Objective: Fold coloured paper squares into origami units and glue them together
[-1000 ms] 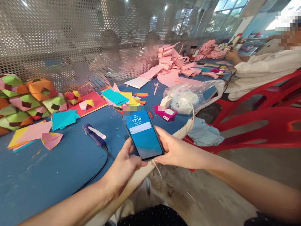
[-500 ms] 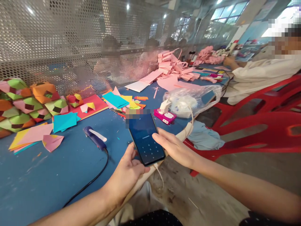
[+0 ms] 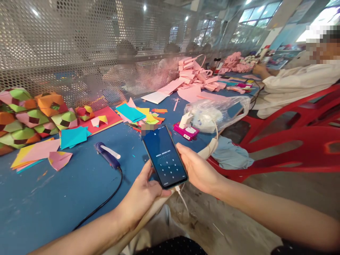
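One left hand (image 3: 145, 191) holds one phone (image 3: 164, 143), one right hand (image 3: 199, 168) touching it.

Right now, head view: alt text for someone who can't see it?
A phone showing a number keypad, white cable at its lower end, is held in the left hand, with the right hand against its side. The blue table bears a glue gun, coloured paper and folded paper shapes; a white-sleeved person is farther right.
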Demonstrator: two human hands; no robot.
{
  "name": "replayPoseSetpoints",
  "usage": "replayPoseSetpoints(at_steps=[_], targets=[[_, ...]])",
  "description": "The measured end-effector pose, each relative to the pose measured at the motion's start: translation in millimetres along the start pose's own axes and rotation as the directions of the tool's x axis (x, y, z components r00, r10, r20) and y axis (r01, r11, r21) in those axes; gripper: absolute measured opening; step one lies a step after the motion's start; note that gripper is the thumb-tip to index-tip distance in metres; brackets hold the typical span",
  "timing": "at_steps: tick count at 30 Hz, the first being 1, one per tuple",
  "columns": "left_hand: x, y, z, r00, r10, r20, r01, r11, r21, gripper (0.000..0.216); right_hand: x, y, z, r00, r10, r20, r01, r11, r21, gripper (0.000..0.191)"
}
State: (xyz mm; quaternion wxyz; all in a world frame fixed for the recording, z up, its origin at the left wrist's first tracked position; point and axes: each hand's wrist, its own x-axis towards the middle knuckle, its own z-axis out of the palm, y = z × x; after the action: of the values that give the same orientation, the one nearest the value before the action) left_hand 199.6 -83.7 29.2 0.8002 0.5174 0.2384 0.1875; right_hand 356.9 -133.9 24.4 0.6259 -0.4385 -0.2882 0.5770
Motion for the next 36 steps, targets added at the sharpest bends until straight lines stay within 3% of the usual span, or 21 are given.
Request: replayPoseSetpoints(at_steps=[6, 13, 18, 22, 25, 27, 29, 32, 36], targets=[[-2.1, -2.0, -3.2, 0.996, -0.024, -0.083, 0.028, 0.999, 0.04, 0.085, -3.6, 1.8, 4.0, 0.996, -0.088, -0.033, 0.088, 0.996, 0.013, 0.035], [-3.4, -2.3, 3.2, 0.999, 0.032, -0.02, -0.032, 0.999, 0.019, 0.069, -12.0, 4.5, 3.9, 0.989, -0.144, 0.017, 0.144, 0.988, -0.046, 0.037], [-4.3, -1.7, 2.9, 0.995, -0.006, -0.096, 0.009, 1.0, 0.028, 0.075, -5.4, -2.9, 3.4, 0.999, -0.041, 0.015, 0.041, 0.999, -0.031, 0.04], [-9.8, -1.3, -5.2, 0.972, -0.058, -0.229, 0.091, 0.987, 0.136, 0.069, 16.7, -19.3, -1.9, 0.994, 0.076, -0.075, -0.077, 0.997, -0.003, 0.038], [-15.6, -0.1, -12.5, 0.969, -0.069, -0.236, 0.121, 0.969, 0.214, 0.055, 45.6, -38.0, -9.0, 0.975, 0.132, -0.179, -0.144, 0.988, -0.059, 0.037], [-20.2, 0.8, -16.8, 0.977, -0.058, -0.205, 0.109, 0.963, 0.247, 0.048, 69.4, -51.7, -14.4, 0.97, 0.097, -0.225, -0.127, 0.985, -0.12, 0.038], [-25.7, 1.3, -21.4, 0.985, -0.044, -0.17, 0.093, 0.951, 0.295, 0.043, 93.5, -64.2, -19.6, 0.973, 0.046, -0.227, -0.087, 0.981, -0.171, 0.034], [-35.3, 1.2, -30.2, 0.992, -0.038, -0.12, 0.084, 0.908, 0.411, 0.041, 121.8, -75.6, -25.3, 0.991, 0.077, -0.114, -0.097, 0.977, -0.187, 0.023], [-43.5, 0.7, -43.6, 0.992, -0.065, -0.106, 0.109, 0.862, 0.495, 0.042, 135.4, -72.6, -28.0, 0.994, 0.09, -0.054, -0.099, 0.975, -0.197, 0.023]])
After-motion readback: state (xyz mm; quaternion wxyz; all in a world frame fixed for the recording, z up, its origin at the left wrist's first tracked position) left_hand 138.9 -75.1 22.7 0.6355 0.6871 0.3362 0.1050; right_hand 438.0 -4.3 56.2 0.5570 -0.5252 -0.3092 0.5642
